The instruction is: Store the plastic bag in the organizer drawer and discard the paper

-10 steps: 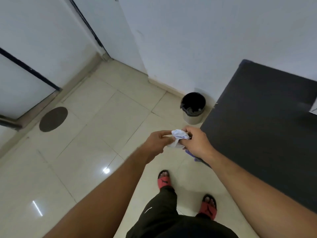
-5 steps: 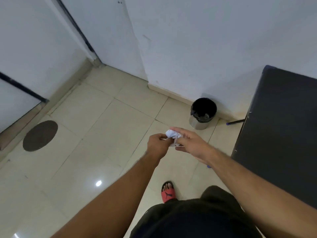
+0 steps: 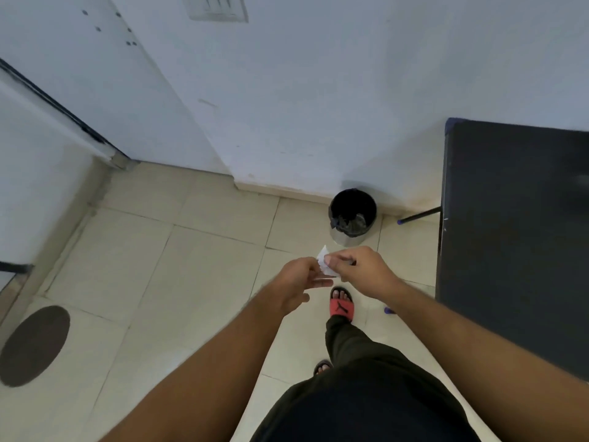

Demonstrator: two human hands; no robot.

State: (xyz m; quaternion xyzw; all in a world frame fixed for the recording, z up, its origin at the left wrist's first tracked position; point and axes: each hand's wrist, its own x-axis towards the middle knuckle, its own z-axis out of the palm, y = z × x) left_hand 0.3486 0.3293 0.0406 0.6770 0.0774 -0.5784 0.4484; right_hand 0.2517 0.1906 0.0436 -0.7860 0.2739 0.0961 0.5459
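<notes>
- Your right hand [image 3: 361,272] pinches the small white paper [image 3: 324,262] between thumb and fingers, its upper corner poking up past your knuckles.
- Your left hand [image 3: 298,283] meets the same paper from the other side, fingers loosely extended and touching its lower edge; how firmly it grips is unclear.
- The paper sits between both hands, above the floor and short of the bin [image 3: 352,216], not over its mouth.
- The bin stands on the tiles just beyond your hands, lined with a dark bag, its far side close to the wall's skirting [image 3: 287,189].
- The dark table [image 3: 516,237] fills the right side; its left edge runs just beside your right forearm, and one table leg [image 3: 420,215] slants down to the floor just right of the bin.
- Bare tiled floor [image 3: 178,269] lies to the left of your hands, reaching out to the door frame [image 3: 63,113] and a dark round floor cover [image 3: 35,346] at lower left.
- Your forward foot in a red sandal [image 3: 341,306] stands under your hands, between the bin and your body, near the table's edge.
</notes>
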